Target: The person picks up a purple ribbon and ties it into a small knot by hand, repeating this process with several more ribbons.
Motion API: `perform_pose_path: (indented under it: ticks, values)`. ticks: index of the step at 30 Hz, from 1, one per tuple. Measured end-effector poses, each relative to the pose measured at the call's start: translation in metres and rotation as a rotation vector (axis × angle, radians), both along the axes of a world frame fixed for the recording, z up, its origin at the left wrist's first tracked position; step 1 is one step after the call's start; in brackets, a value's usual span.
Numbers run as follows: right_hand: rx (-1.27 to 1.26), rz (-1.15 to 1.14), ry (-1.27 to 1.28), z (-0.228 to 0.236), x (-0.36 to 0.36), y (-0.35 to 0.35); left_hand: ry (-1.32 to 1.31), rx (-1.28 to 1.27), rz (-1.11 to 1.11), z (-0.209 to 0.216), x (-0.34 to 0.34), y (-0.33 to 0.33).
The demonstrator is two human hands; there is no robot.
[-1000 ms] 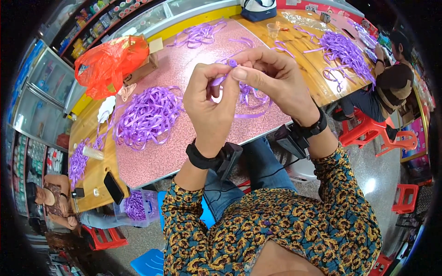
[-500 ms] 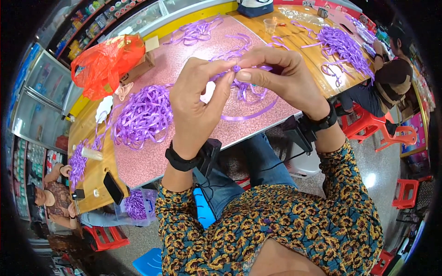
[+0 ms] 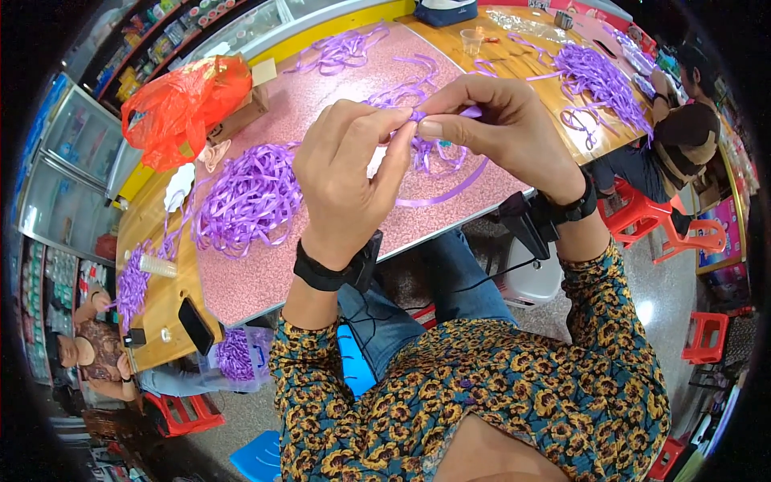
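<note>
Both hands meet above the pink speckled tabletop (image 3: 337,96), fingertips nearly touching. My left hand (image 3: 345,173) is closed in a pinch on a small bunched bit of purple ribbon (image 3: 418,116). Thumb and forefinger of my right hand (image 3: 510,128) pinch the same ribbon from the other side. A short purple piece sticks up behind the right fingers, and a long loop (image 3: 450,195) hangs in an arc below the right hand. Fingers partly cover the bunched part. To the left of my left hand lies a big heap of purple ribbon (image 3: 249,201).
Beyond are loose ribbon strands (image 3: 341,52), a red plastic bag (image 3: 185,108) by a cardboard box, and a clear cup (image 3: 471,40). At left lie a phone (image 3: 195,324) and stacked cups (image 3: 158,266). Another ribbon pile (image 3: 598,80) is near a seated person (image 3: 683,132); another person (image 3: 92,345) sits left.
Both hands have turned slightly, and the right hand has shifted a little rightward. The small purple knob between the fingertips is now more covered, and a ribbon piece shows behind the right fingers.
</note>
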State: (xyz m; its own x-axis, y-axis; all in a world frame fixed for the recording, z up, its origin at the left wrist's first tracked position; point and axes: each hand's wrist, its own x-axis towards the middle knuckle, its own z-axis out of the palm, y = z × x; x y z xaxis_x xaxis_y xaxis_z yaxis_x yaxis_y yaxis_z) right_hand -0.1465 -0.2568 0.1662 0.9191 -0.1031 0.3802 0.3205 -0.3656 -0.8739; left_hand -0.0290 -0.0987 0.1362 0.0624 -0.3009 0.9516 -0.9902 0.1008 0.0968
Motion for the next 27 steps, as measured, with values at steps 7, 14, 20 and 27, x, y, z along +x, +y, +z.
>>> perform_pose_path:
  ticks: [7,14,20,27]
  values:
    - [0.041,-0.118,-0.147,-0.014,-0.003,0.010,0.055,-0.023,0.019,0.002,-0.010,-0.002]
    - [0.117,-0.161,-0.156,-0.015,-0.007,0.017,0.134,-0.030,-0.013,0.002,-0.016,-0.001]
    - [0.061,-0.085,-0.329,-0.022,-0.001,0.012,0.174,0.007,-0.067,0.004,-0.015,0.000]
    - [-0.303,-0.190,-0.339,-0.016,-0.005,-0.001,0.166,0.072,-0.092,0.005,-0.012,0.000]
